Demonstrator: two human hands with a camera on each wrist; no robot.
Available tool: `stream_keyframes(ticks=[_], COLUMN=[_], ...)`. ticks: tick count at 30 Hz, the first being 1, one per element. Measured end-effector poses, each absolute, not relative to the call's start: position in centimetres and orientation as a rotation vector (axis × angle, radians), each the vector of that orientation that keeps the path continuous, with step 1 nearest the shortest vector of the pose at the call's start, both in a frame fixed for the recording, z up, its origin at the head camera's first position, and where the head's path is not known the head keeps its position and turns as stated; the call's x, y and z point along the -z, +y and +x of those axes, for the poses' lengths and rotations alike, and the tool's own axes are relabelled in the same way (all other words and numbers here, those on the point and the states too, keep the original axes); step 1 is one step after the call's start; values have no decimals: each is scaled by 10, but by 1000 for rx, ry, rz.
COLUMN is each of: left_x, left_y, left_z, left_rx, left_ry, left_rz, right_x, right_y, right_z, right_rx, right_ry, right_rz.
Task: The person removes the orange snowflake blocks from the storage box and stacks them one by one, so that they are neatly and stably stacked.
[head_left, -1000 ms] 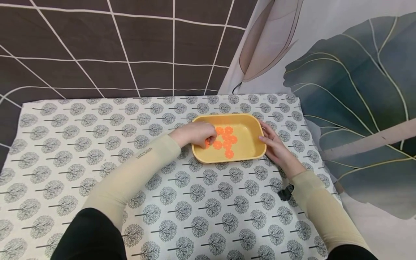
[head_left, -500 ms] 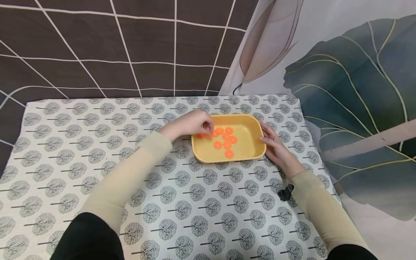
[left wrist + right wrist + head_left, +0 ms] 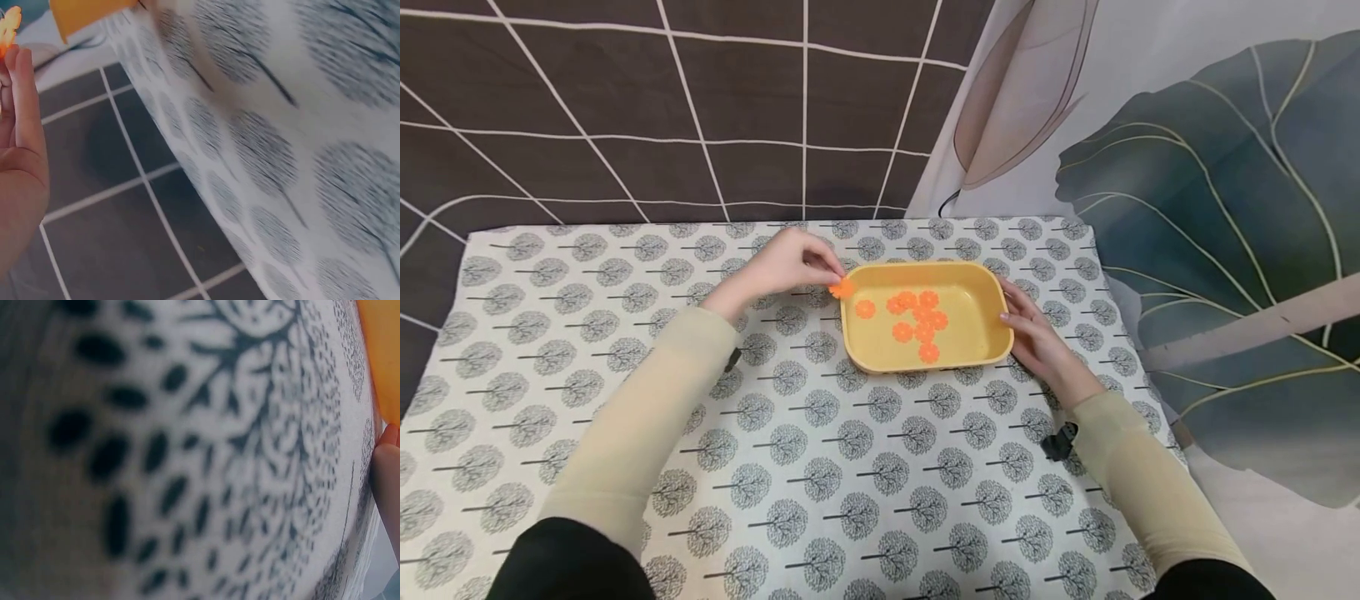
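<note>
A yellow rectangular tray with rounded corners sits on the cloth in the head view. Several thin orange flower-shaped pieces lie inside it, mostly clustered, with a single piece apart at the left. Between its thumb and fingertips my left hand pinches another orange flower-shaped piece just over the tray's left rim. That piece also shows at the left wrist view's edge, above the fingers. At the tray's right end my right hand grips the wall, thumb at the rim and fingers outside.
A white cloth printed with grey trees covers the table. Behind it hangs a dark gridded fabric. To the right, a pale curtain with large leaf prints borders the table's edge.
My left hand rises out of the tray and moves left, bringing a flower-shaped piece from the tray's left part to its rim. The right hand stays on the tray.
</note>
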State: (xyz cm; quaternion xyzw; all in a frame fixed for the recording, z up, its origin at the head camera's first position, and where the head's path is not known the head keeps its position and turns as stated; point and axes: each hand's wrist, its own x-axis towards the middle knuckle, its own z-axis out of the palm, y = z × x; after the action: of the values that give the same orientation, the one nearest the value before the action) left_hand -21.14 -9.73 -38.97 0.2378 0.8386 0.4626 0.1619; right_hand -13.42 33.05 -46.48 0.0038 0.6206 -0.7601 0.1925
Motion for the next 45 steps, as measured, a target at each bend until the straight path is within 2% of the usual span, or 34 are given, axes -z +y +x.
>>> stream_keyframes(ticks=[9, 14, 27, 45], left_x=[408, 417, 443, 440], left_y=[-129, -138, -148, -147], left_z=[-203, -197, -193, -190], left_rx=[-1330, -1265, -1064, -1022], left_ry=[2359, 2330, 2395, 2404], left_rz=[466, 430, 512, 545], right_x=[465, 465, 466, 467], right_y=[330, 329, 329, 330], right_z=[-134, -134, -134, -135], right_rx=[2152, 2167, 2174, 2184], right_ry=[1721, 1713, 1723, 1709], right_rz=[15, 11, -19, -26])
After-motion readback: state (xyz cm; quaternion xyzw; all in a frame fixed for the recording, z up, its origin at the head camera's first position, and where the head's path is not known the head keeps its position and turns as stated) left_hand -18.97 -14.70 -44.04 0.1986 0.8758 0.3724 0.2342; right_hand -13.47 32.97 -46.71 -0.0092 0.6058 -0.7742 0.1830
